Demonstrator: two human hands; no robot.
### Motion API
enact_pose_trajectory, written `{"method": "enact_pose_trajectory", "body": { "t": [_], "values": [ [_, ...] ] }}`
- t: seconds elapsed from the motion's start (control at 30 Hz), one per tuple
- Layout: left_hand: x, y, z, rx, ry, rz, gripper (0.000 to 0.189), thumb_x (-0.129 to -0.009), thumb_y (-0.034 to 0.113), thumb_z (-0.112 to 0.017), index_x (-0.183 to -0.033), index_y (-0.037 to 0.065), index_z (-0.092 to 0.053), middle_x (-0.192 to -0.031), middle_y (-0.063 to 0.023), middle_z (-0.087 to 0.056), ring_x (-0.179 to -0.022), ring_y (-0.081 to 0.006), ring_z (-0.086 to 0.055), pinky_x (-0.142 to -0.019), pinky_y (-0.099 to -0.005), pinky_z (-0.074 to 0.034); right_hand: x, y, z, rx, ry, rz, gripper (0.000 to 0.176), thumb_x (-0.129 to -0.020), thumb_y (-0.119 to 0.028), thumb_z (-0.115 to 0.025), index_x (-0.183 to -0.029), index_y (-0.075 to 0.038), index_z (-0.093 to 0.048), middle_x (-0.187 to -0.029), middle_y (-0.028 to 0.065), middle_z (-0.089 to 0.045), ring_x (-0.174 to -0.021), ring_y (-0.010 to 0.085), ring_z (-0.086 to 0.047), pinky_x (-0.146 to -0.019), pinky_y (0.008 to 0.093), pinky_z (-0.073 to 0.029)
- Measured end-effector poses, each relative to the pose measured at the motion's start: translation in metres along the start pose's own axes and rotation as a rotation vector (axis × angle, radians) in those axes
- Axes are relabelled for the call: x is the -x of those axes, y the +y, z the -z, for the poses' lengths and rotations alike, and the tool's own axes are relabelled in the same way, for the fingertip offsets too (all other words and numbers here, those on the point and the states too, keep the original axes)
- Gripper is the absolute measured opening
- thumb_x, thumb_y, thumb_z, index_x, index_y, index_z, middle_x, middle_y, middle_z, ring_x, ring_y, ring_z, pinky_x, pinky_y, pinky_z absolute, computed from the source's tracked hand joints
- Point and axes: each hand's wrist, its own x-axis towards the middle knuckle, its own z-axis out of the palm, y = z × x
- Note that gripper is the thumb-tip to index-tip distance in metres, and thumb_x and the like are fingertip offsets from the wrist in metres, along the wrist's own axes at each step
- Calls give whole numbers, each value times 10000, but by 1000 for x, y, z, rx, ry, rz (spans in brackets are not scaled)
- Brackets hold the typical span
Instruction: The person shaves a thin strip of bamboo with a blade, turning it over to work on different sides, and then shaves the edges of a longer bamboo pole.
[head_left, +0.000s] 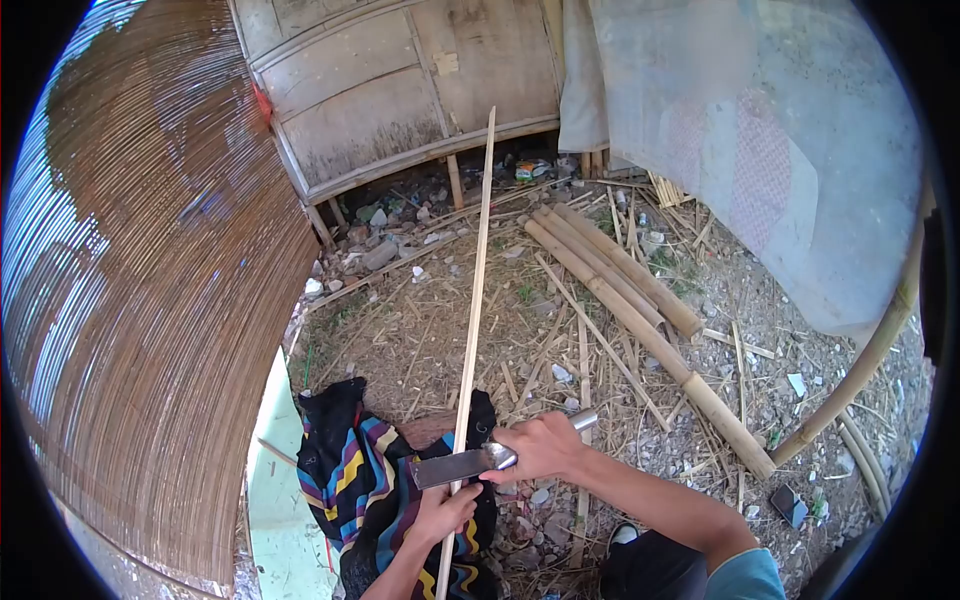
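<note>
A long, pale bamboo strip (476,290) slants up and away from me, its thin far tip high in the view. Low on the strip, my left hand (442,514) is closed around it. My right hand (541,446) grips the metal handle of a broad-bladed knife (447,470). The blade lies across the strip, just above my left fingers and pointing left. Beneath both, a dark cloth with coloured zigzag stripes (372,455) is bunched up, partly covering a brownish block (428,431).
Several bamboo poles (640,309) lie on the ground to the right, among scattered splints and rubble. A slatted bamboo screen (150,330) curves along the left. Ahead stands a wooden panel wall (365,115); a plastic sheet (740,150) hangs at right. A pale green board (280,510) lies left.
</note>
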Motion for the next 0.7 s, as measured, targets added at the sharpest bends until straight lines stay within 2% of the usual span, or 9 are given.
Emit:
{"method": "enact_pose_trajectory", "body": {
  "t": [0.17, 0.2, 0.3, 0.4, 0.5, 0.53, 0.57, 0.63, 0.7],
  "values": [
    [2, 4, 1, 128, -37, -9, 155, -869, 4, -537, -771, 59, -431, -448, -3, -362, -302, -106, -337, -320, -250, -233, 1, -3, 1, 64, 19, 5, 598, -706, -706, -564, -691, -109, -589, -473, 67, -551, -402, 237, -574, -351, 330, -407],
    [4, 6, 1, 126, -41, -12, 155, -869, 4, -537, -771, 59, -431, -448, -3, -362, -302, -106, -337, -320, -250, -233, 1, -7, 2, 36, 8, -10, 619, -718, -709, -548, -737, -94, -619, -477, 88, -558, -405, 259, -579, -357, 344, -420],
    [6, 5, 6, 148, -83, -72, 148, -883, 68, -551, -769, 81, -457, -467, 26, -356, -352, -62, -345, -322, -233, -234, 1, -12, 2, -23, 38, 0, 643, -737, -704, -534, -785, -72, -643, -483, 105, -565, -413, 275, -587, -366, 357, -440],
    [9, -2, 14, 324, -133, 5, 186, -903, 125, -544, -745, 61, -468, -467, 4, -342, -352, -101, -339, -386, -253, -260, 2, -16, 7, -25, 36, 63, 595, -703, -680, -592, -664, -86, -572, -510, 63, -576, -431, 228, -592, -363, 313, -420],
    [9, -2, 16, 283, -149, -2, 112, -909, 88, -510, -804, 51, -503, -473, 11, -345, -334, -101, -334, -364, -246, -260, 2, -20, 8, -32, -22, 32, 580, -704, -671, -597, -667, -93, -573, -523, 60, -583, -433, 226, -590, -365, 320, -418],
    [9, -10, 16, 279, -203, -60, 174, -925, 103, -511, -762, 62, -466, -477, 7, -331, -351, -95, -316, -375, -252, -253, 1, -19, 7, -32, -27, 18, 570, -690, -667, -609, -671, -98, -575, -528, 54, -587, -439, 227, -588, -371, 325, -420],
    [9, -10, 11, 295, -223, -61, 114, -933, 84, -497, -825, 56, -474, -495, 16, -331, -360, -79, -313, -367, -248, -247, -1, -17, 7, -54, -32, 23, 570, -690, -667, -609, -671, -98, -575, -528, 54, -587, -439, 227, -588, -371, 325, -420],
    [10, -13, 8, 78, -117, -77, 53, -937, 64, -485, -887, 52, -475, -517, 29, -333, -374, -62, -320, -365, -241, -244, 0, -12, 8, -101, -23, 56, 625, -716, -706, -552, -673, -83, -581, -516, 71, -577, -410, 246, -582, -353, 343, -428],
    [12, -8, 1, 83, -100, -86, 40, -935, 57, -477, -895, 53, -473, -519, 35, -333, -380, -57, -324, -364, -236, -244, 0, -9, 6, -127, 22, 64, 616, -711, -705, -557, -660, -91, -573, -511, 61, -572, -411, 240, -578, -348, 344, -414]
  ]
}}
